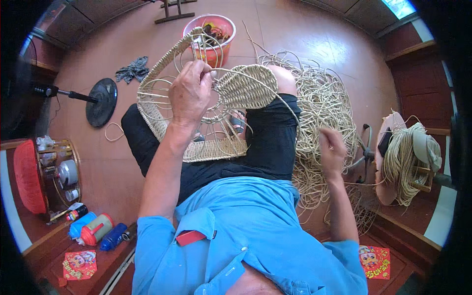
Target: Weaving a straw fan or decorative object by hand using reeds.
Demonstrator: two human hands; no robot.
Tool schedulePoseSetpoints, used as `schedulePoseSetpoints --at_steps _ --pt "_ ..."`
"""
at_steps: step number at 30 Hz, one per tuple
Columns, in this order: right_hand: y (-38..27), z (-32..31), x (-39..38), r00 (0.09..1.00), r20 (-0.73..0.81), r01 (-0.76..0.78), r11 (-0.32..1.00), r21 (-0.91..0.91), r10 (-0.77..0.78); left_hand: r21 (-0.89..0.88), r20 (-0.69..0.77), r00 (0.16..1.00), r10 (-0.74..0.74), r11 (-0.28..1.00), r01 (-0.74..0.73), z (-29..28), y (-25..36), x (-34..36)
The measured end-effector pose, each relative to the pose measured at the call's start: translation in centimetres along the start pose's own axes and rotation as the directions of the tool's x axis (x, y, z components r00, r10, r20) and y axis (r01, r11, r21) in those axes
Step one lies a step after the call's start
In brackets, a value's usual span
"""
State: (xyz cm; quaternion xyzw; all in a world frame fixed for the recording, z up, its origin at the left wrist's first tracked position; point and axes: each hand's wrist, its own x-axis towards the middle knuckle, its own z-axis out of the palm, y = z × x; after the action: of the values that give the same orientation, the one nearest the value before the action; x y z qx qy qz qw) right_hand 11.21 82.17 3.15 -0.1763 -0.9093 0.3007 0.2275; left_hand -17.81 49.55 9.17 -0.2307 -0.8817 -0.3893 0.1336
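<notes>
A half-made woven piece of tan twisted straw cord rests over my lap and knees. It has a tightly woven leaf-shaped panel, a woven outer band and open spokes between them. My left hand is closed on it near the middle, thumb and forefinger pinching at the panel's left end. From that pinch a loose cord arcs over the panel and drops past my right knee. Out to the right, my right hand is raised with its fingers curled, in front of a big cord heap. Whatever those fingers hold is too small to make out.
Beyond my knees stands a pink-red bucket with dark things inside. A round black stand base and a grey rag are at left. Several bottles lie lower left. At right is a coil of cord on a stool.
</notes>
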Motion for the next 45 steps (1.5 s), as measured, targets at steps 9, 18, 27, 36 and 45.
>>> schedulePoseSetpoints --at_steps 9,18,27,36,45 --pt "-20.0 15.1 10.5 0.821 0.062 0.553 0.818 0.160 -0.567 -0.093 0.036 0.985 -0.168 0.981 0.171 -0.6 -0.4 -0.2" --pt "-20.1 17.6 10.9 0.815 0.066 0.578 0.814 -0.049 -0.575 -0.047 -0.022 0.999 0.036 0.998 -0.037 -0.5 -1.2 1.1" --pt "-20.5 17.8 11.2 0.830 0.160 0.536 0.843 0.034 -0.534 0.460 0.068 0.990 0.125 0.876 -0.143 1.1 -0.6 2.7" --pt "-20.5 18.2 11.5 0.872 0.194 0.454 0.891 0.028 -0.450 0.117 0.035 0.990 0.136 0.983 -0.139 0.4 -1.0 0.5" --pt "-20.7 18.4 10.5 0.796 -0.035 0.602 0.797 -0.049 -0.604 0.198 -0.092 0.995 -0.035 0.979 0.053 -2.0 -1.9 -3.3"
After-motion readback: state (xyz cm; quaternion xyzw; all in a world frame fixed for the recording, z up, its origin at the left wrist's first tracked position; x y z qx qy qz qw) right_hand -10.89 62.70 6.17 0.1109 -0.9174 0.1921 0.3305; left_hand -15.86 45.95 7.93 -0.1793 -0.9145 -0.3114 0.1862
